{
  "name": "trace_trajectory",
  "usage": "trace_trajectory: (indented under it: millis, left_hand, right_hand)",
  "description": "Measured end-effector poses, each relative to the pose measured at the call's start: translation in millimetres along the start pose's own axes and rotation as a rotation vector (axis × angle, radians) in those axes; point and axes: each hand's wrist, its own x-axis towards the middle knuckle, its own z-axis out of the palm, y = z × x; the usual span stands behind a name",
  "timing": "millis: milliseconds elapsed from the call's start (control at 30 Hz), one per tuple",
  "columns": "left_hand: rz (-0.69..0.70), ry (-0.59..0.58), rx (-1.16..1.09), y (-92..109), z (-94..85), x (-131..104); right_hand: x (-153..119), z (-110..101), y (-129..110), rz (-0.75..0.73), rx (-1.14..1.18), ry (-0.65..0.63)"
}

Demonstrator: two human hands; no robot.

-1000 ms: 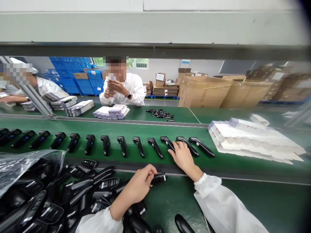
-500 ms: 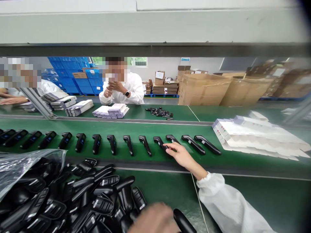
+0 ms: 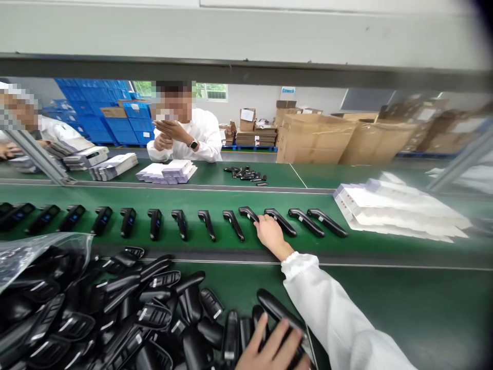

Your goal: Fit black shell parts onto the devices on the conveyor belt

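Left hand (image 3: 275, 348), blurred half second ago at bottom edge, now lies spread on black handheld unit (image 3: 278, 312) at near end of heap (image 3: 115, 303); fingers apart, not clamped. Green conveyor belt (image 3: 385, 246) carries row of units. Right hand (image 3: 270, 234) has shifted left, fingers loosely together, touching unit in row (image 3: 248, 212). White cartons (image 3: 393, 210) lie on belt, right.
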Motion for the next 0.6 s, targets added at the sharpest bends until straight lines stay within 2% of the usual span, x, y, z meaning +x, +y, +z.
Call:
trace_trajectory:
  millis: [67, 100, 167, 233, 300, 367, 467, 600]
  left_hand:
    - [-0.024, -0.048, 0.038, -19, -17.3, 5]
    - [-0.079, -0.091, 0.018, -27, -26.6, 6]
    - [-0.175, -0.169, -0.024, -39, -41.7, 8]
    - [-0.220, -0.209, -0.045, -46, -50.0, 9]
    - [-0.242, -0.210, -0.083, -50, -53.1, 11]
    - [-0.306, -0.173, -0.125, -56, -53.8, 12]
    - [-0.439, -0.130, -0.096, -74, -52.7, 17]
    - [-0.433, -0.215, -0.059, -104, -44.1, 27]
  right_hand:
    - [-3, -11, 7, -0.016, 0.041, 0.044]
    - [-8, -20, 13, -0.059, 0.092, 0.064]
    - [-28, -41, 26, -0.222, 0.236, 0.045]
    - [-56, -61, 38, -0.403, 0.348, -0.084]
    - [-87, -74, 44, -0.494, 0.348, -0.230]
    - [-114, -74, 43, -0.500, 0.280, -0.283]
    - [-138, -62, 33, -0.451, 0.159, -0.214]
    - [-135, -54, 20, -0.427, 0.114, -0.167]
